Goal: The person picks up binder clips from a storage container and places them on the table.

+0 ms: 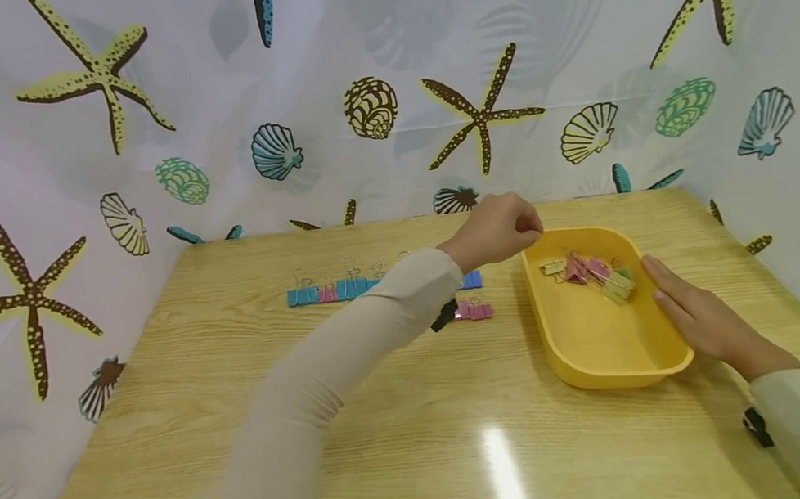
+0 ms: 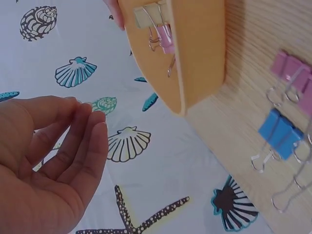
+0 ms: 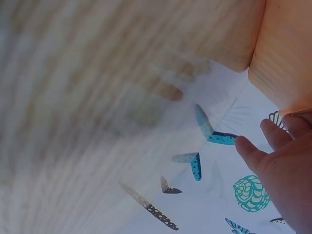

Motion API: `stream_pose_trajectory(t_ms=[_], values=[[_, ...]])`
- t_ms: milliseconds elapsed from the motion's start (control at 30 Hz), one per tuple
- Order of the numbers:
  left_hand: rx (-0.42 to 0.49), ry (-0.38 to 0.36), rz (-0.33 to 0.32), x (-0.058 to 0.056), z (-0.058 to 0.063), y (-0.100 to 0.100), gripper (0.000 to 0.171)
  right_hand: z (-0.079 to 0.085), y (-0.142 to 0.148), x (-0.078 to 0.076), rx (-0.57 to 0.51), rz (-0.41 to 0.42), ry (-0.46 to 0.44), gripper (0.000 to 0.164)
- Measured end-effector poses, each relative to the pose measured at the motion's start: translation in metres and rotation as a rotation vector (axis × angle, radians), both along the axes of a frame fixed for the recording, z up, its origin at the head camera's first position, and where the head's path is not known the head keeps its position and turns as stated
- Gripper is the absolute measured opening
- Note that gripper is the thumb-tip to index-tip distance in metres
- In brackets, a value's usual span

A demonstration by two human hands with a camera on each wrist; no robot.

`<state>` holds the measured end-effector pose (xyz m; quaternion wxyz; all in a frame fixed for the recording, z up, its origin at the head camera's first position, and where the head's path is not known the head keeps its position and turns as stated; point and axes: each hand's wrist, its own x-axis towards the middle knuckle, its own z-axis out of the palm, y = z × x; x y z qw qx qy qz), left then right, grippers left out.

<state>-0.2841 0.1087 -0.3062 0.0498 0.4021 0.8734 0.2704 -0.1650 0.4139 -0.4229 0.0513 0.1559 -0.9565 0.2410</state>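
Observation:
My left hand [image 1: 494,230] is raised above the far left corner of a yellow plastic bin [image 1: 611,382]. In the left wrist view the left hand [image 2: 58,161] has its fingers curled toward the thumb, tips meeting, with nothing visible between them. Straight fingers of my right hand [image 1: 700,318] rest along the bin's right outer wall. Inside the bin, near its far end, lies a small pile of pink binder clips [image 1: 574,268] and yellow-green binder clips [image 1: 619,284]. The right wrist view shows part of the right hand [image 3: 287,165] beside the bin's wall.
Left of the bin, teal binder clips [image 1: 352,288], a pink clip [image 1: 328,294] and a blue clip [image 1: 472,280] stand in a row, partly hidden by my left sleeve [image 1: 353,354]. Pink clips [image 1: 479,309] sit in front. A patterned curtain [image 1: 320,69] borders the wooden table [image 1: 422,444].

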Motion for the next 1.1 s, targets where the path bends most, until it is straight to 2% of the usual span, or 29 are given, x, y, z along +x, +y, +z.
stream_pose_trajectory(t_ms=[100,200,300,433,533,667,833,933,1000,1100], values=[[-0.009,-0.008,0.005,0.001,-0.001,0.024,0.019,0.001,0.001,-0.001,0.004,-0.001,0.003,0.053],[-0.010,-0.048,0.032,0.002,-0.002,0.048,0.020,0.003,0.003,-0.002,0.009,-0.002,0.004,0.053],[0.006,-0.101,0.082,0.002,-0.005,0.068,0.020,0.006,0.004,-0.005,-0.002,-0.002,-0.001,0.053],[0.023,-0.166,0.187,0.003,-0.011,0.086,0.018,0.009,0.003,-0.008,-0.017,-0.003,-0.028,0.053],[0.033,-0.221,0.268,0.005,-0.018,0.095,0.016,0.008,0.003,-0.009,-0.017,-0.011,-0.043,0.053],[0.059,-0.317,0.341,0.009,-0.032,0.102,0.018,0.004,0.004,-0.007,-0.020,-0.016,-0.053,0.053],[0.062,-0.450,0.373,0.012,-0.047,0.108,0.028,-0.002,0.003,-0.003,-0.039,-0.023,-0.080,0.053],[0.061,-0.522,0.384,0.012,-0.052,0.111,0.033,-0.003,0.002,-0.001,-0.043,-0.025,-0.080,0.054],[0.053,-0.530,0.393,0.013,-0.054,0.114,0.033,-0.002,0.001,0.000,-0.037,-0.019,-0.060,0.054],[0.001,-0.476,0.393,0.014,-0.056,0.120,0.035,0.000,0.001,0.002,-0.029,-0.020,-0.025,0.053]])
